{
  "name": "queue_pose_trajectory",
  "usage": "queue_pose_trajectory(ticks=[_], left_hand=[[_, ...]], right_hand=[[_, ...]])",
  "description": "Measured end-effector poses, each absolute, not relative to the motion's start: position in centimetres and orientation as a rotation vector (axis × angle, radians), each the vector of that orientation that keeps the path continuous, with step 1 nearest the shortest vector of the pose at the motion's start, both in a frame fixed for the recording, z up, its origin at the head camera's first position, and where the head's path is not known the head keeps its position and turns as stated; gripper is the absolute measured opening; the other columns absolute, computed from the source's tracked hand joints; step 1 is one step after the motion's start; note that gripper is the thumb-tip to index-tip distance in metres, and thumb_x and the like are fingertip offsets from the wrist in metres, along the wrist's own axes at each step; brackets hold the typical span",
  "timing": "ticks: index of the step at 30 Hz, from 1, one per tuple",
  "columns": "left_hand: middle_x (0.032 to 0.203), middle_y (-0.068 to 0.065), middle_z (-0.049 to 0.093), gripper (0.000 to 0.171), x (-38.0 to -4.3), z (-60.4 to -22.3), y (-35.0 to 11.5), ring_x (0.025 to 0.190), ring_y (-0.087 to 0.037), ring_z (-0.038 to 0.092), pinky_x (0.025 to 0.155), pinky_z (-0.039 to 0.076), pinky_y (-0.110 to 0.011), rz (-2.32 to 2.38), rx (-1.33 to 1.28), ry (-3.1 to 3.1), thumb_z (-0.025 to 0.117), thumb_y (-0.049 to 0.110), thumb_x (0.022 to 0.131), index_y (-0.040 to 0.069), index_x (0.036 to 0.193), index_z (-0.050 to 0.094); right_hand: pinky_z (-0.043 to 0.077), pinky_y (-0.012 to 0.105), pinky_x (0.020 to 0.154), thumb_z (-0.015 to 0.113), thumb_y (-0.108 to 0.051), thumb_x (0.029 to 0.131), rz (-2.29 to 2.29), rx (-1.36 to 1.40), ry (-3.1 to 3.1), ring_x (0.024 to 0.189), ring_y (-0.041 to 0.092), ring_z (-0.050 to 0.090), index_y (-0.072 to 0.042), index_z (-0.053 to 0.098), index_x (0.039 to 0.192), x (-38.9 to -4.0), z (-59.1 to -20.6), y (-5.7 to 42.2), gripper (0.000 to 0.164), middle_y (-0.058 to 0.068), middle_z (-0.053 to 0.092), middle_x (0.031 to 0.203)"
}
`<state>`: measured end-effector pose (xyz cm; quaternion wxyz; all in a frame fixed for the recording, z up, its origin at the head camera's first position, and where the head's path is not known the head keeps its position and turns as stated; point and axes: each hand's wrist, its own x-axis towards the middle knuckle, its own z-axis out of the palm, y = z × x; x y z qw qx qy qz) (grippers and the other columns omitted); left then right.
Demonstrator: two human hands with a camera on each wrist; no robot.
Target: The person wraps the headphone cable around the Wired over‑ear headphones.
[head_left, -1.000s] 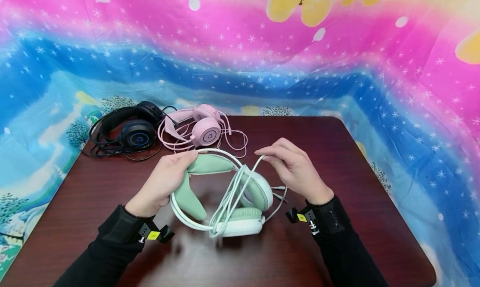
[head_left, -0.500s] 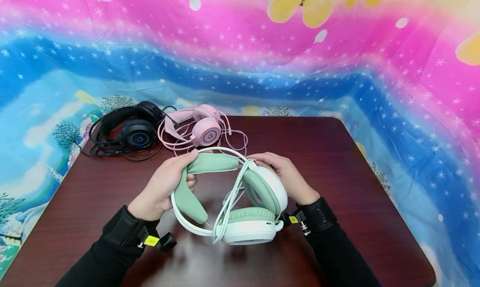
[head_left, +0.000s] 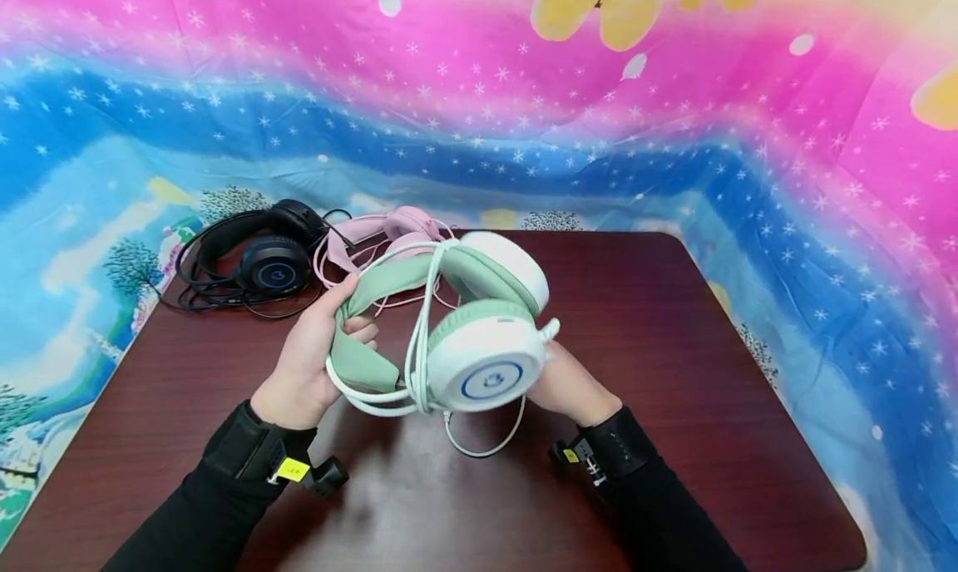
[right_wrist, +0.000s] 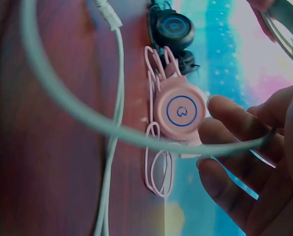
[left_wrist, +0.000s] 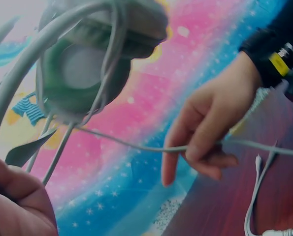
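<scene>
In the head view my left hand [head_left: 299,368] grips the padded headband of white and light-green headphones [head_left: 490,352], held above the table. Their pale cable [head_left: 422,339] wraps several times round the band beside the ear cups. My right hand [head_left: 572,385] is partly hidden behind the lower ear cup. The left wrist view shows that right hand [left_wrist: 210,118] pinching a single strand of the cable [left_wrist: 136,146] between thumb and fingers. In the right wrist view the strand curves across the fingers [right_wrist: 230,169], and a white plug [right_wrist: 107,14] end dangles nearby.
Black headphones [head_left: 273,264] lie at the back left of the dark wooden table [head_left: 674,347]. Pink headphones [head_left: 410,220] with a coiled cable lie beside them, partly covered by the held pair. A colourful printed cloth [head_left: 479,73] surrounds the table.
The headphones have tilted, their ear cups rising and now showing a round logo. My right hand went from the cable at upper right, round behind the cups, to below them. My left hand keeps its grip.
</scene>
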<state>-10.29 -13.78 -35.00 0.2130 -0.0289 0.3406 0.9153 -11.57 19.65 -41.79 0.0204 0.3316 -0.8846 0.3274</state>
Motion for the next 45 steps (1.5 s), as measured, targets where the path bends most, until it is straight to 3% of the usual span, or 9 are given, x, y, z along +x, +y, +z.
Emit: queue_pose_trajectory(ticks=[6, 9, 13, 15, 17, 25, 33, 39, 45], left_hand=[[0.07, 0.005, 0.032, 0.03, -10.4, -34.3, -13.8, 0.055, -0.011, 0.034, 0.055, 0.038, -0.023, 2.65, -0.264, 0.729, 0.049, 0.042, 0.118, 0.016, 0.107, 0.057], [0.074, 0.004, 0.04, 0.025, -10.7, -34.3, -13.7, 0.064, -0.011, 0.042, 0.066, 0.043, -0.025, 2.688, -0.388, 0.72, 0.047, 0.041, 0.119, 0.018, 0.118, 0.055], [0.12, 0.01, 0.064, 0.034, -11.0, -34.5, -13.8, 0.115, -0.008, 0.06, 0.113, 0.046, -0.024, 2.713, -0.54, 0.752, 0.045, 0.042, 0.119, 0.027, 0.15, 0.047], [0.154, 0.013, 0.055, 0.044, -11.1, -34.7, -13.8, 0.144, -0.006, 0.049, 0.13, 0.034, -0.027, 2.731, -0.564, 0.762, 0.041, 0.041, 0.12, 0.031, 0.163, 0.039], [0.171, 0.015, 0.039, 0.049, -11.3, -34.9, -13.7, 0.157, -0.003, 0.037, 0.136, 0.025, -0.03, 2.759, -0.591, 0.775, 0.039, 0.04, 0.12, 0.033, 0.168, 0.034], [0.177, 0.016, 0.029, 0.053, -11.6, -35.9, -13.6, 0.159, 0.002, 0.03, 0.136, 0.022, -0.027, 2.808, -0.738, 0.893, 0.034, 0.039, 0.121, 0.032, 0.173, 0.028], [0.168, 0.009, 0.047, 0.052, -11.2, -36.8, -12.5, 0.151, -0.003, 0.045, 0.129, 0.037, -0.025, 2.892, -0.76, 1.182, 0.047, 0.039, 0.118, 0.018, 0.166, 0.047], [0.14, -0.003, 0.071, 0.045, -10.7, -37.8, -11.5, 0.131, -0.012, 0.067, 0.104, 0.06, -0.026, 2.994, -0.541, 1.692, 0.051, 0.038, 0.118, 0.01, 0.148, 0.068], [0.138, -0.012, 0.077, 0.034, -11.2, -38.3, -11.9, 0.126, -0.017, 0.073, 0.103, 0.06, -0.027, 3.085, -0.287, 2.148, 0.053, 0.026, 0.118, 0.015, 0.141, 0.075]], right_hand=[[0.055, 0.031, 0.076, 0.061, -0.015, 0.113, 0.8, 1.078, -2.748, 0.084, 0.009, 0.062, -0.011, 0.065, 0.127, -10.9, -41.4, 17.6, 0.015, -0.003, 0.069, 0.095], [0.053, 0.026, 0.076, 0.058, -0.021, 0.115, 0.799, 1.114, -2.78, 0.083, 0.006, 0.059, -0.014, 0.061, 0.139, -10.6, -41.1, 16.8, 0.025, -0.007, 0.067, 0.099], [0.059, 0.029, 0.087, 0.055, -0.018, 0.115, 0.752, 1.172, -2.79, 0.1, 0.005, 0.067, -0.012, 0.056, 0.158, -10.1, -40.9, 16.3, 0.043, -0.002, 0.075, 0.134], [0.06, 0.03, 0.089, 0.056, -0.016, 0.114, 0.708, 1.196, -2.79, 0.103, 0.006, 0.068, -0.012, 0.06, 0.154, -9.8, -40.7, 16.2, 0.04, -0.001, 0.075, 0.135], [0.059, 0.031, 0.088, 0.058, -0.014, 0.112, 0.672, 1.224, -2.789, 0.1, 0.007, 0.068, -0.012, 0.067, 0.141, -9.5, -40.4, 16.1, 0.03, -0.003, 0.076, 0.125], [0.051, 0.023, 0.074, 0.064, -0.014, 0.109, 0.588, 1.303, -2.713, 0.077, 0.005, 0.054, -0.019, 0.067, 0.111, -8.1, -39.0, 15.6, 0.006, -0.012, 0.065, 0.091], [0.038, 0.017, 0.063, 0.067, -0.017, 0.108, 0.556, 1.394, -2.618, 0.066, 0.003, 0.043, -0.018, 0.058, 0.1, -7.1, -38.2, 15.1, 0.012, -0.015, 0.049, 0.074], [0.039, 0.017, 0.063, 0.064, -0.023, 0.112, 0.548, 1.403, -2.63, 0.064, -0.001, 0.043, -0.021, 0.059, 0.102, -6.5, -37.6, 15.2, 0.011, -0.017, 0.048, 0.074], [0.046, 0.015, 0.067, 0.065, -0.02, 0.112, 0.656, 1.382, -2.664, 0.07, -0.005, 0.051, -0.021, 0.066, 0.115, -6.4, -37.1, 16.2, 0.004, -0.017, 0.066, 0.088]])
